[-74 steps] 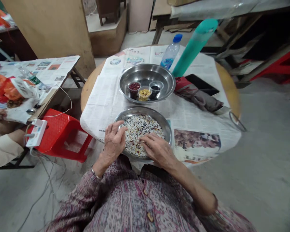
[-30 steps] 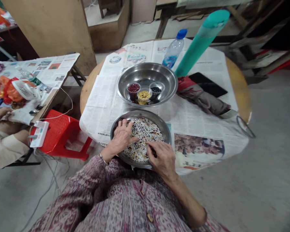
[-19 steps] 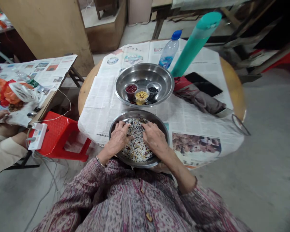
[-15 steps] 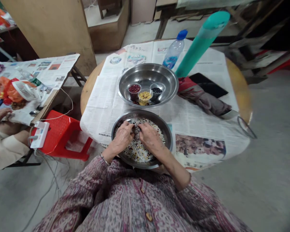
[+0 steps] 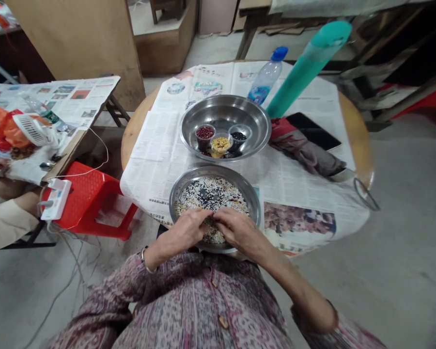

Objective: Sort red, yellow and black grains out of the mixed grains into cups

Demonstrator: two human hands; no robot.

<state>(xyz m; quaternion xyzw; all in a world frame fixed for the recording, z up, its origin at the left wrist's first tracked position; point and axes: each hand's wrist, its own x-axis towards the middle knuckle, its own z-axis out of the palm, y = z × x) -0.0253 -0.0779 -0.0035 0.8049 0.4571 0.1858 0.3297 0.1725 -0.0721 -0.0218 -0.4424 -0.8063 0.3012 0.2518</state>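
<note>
A steel basin at the near edge of the table holds a mix of white rice-like grains with black, yellow and dark red bits among them. Over its near side my left hand has its fingers curled together, the fingertips low at the mix. My right hand mirrors it, closed too, and the two hands' fingertips almost meet. Whatever lies inside either hand is hidden. Just behind stands a larger steel basin holding clear cups of red beans, yellow grains and black beans.
Behind the larger basin stand a blue-capped bottle and a tall green tube. A folded umbrella and a dark tablet lie right. A red stool with a power strip is left, beside a seated person.
Both hands have drawn back toward me from the middle of the near basin to its near side. The grains in the middle are now uncovered, with the dark basin bottom showing through.
</note>
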